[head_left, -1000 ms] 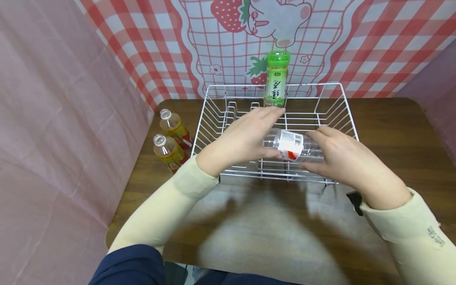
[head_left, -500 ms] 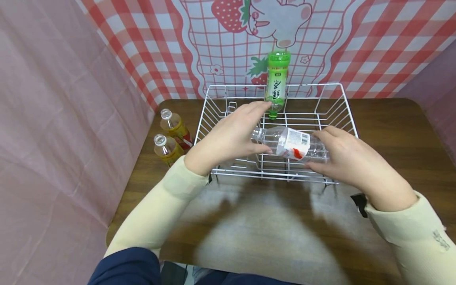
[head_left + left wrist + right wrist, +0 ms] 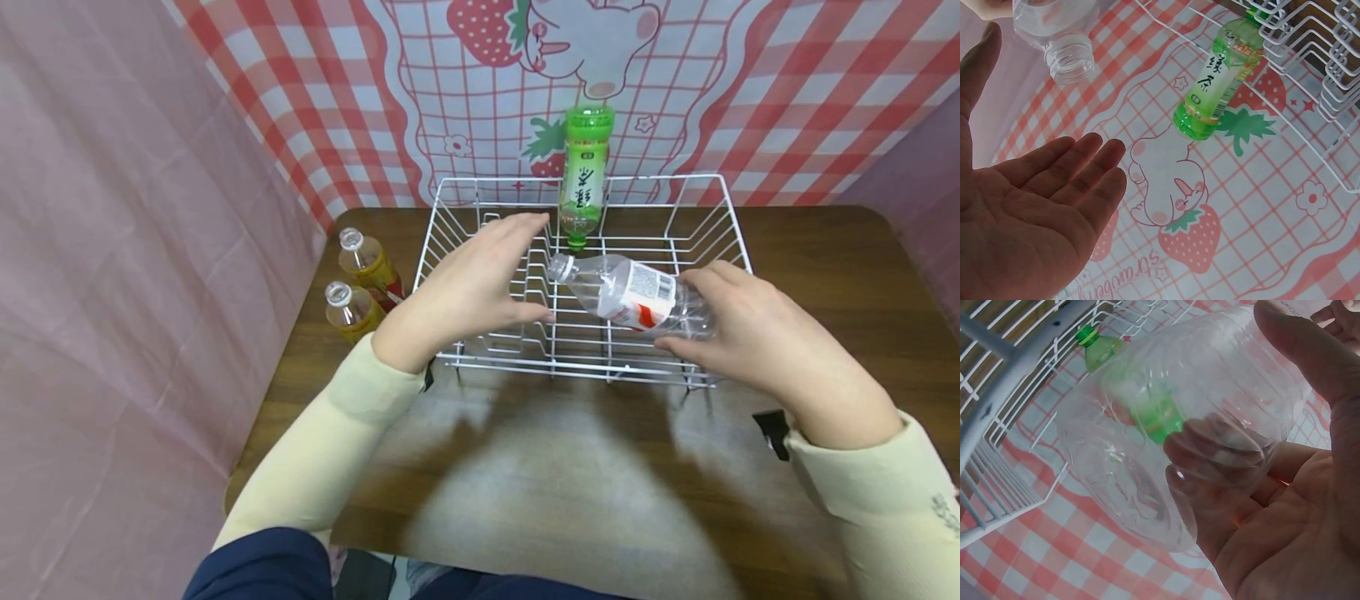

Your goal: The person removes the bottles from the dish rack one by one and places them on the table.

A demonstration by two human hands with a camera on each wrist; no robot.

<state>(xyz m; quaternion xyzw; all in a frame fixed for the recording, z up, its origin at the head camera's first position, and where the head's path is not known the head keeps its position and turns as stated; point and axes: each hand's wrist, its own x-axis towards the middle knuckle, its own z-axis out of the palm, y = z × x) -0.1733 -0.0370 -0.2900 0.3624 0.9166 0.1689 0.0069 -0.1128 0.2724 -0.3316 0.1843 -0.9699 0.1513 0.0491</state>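
My right hand (image 3: 757,333) grips the base end of a clear plastic bottle (image 3: 611,287) with a white label, thumb on the near side. The bottle is held tilted above a white wire rack (image 3: 581,367), its uncapped mouth pointing left. In the right wrist view the clear bottle (image 3: 1147,419) shows its base, with fingers seen through it. My left hand (image 3: 472,287) is off the bottle, left of its mouth, fingers straight and thumb apart. The left wrist view shows that left palm (image 3: 1029,225) bare. A green tea bottle (image 3: 585,175) stands upside down at the rack's back.
Two capless bottles (image 3: 354,312) with yellow and red labels stand on the wooden table (image 3: 832,275), left of the rack. A red-and-white checked cloth (image 3: 315,92) hangs behind, and a pink curtain (image 3: 135,233) at the left.
My left hand has let go of the clear bottle's neck end and moved left. The right hand has carried the bottle slightly right, and its mouth has come into view.
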